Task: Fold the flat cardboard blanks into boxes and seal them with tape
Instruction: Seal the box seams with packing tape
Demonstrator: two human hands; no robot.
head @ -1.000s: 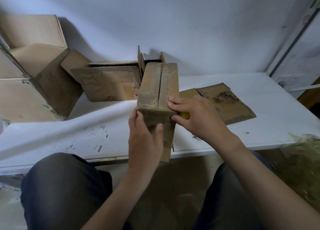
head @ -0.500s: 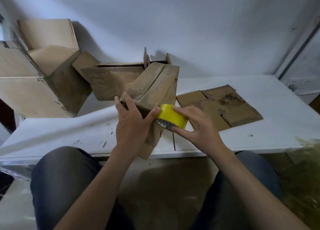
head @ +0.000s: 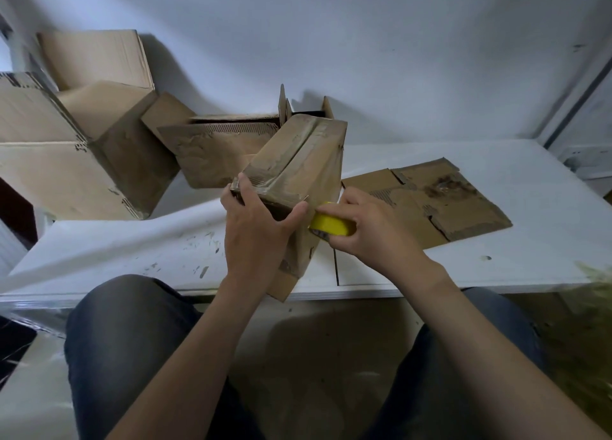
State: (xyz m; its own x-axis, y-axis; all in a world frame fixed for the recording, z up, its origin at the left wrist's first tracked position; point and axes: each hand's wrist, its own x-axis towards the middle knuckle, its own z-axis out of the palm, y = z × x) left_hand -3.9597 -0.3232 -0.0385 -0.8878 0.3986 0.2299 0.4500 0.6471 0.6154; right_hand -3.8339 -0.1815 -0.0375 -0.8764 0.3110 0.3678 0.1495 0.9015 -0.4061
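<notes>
**Clerk:** Where is the box?

**Inspector:** The cardboard box (head: 298,164) is folded up and tilted over the front edge of the white table (head: 496,267). Its lowest corner hangs past that edge. Its closed flaps face up and towards the wall, and they meet in a centre seam.

**Clerk:** Left hand?

**Inspector:** The left hand (head: 255,231) grips the box's near end. The fingers (head: 239,188) hook over the left corner of that end. The thumb (head: 295,211) is spread wide and presses the right corner, so the end face lies between them.

**Clerk:** Right hand?

**Inspector:** The right hand (head: 374,237) holds a yellow tape roll (head: 331,226) with its fingers curled over the top of the roll. The roll sits against the box's right side wall, just beside the left thumb. I cannot tell whether any tape is drawn out.

**Clerk:** What else is on the table?

**Inspector:** A flat cardboard blank (head: 440,207) lies on the right half, stained and worn. A large open carton (head: 66,174) stands at the left rear. A smaller open box (head: 218,151) is at the rear centre, against the wall.

**Clerk:** And the person?

**Inspector:** Seated at the table's front edge, with knees in dark trousers (head: 126,356) below it.
</notes>
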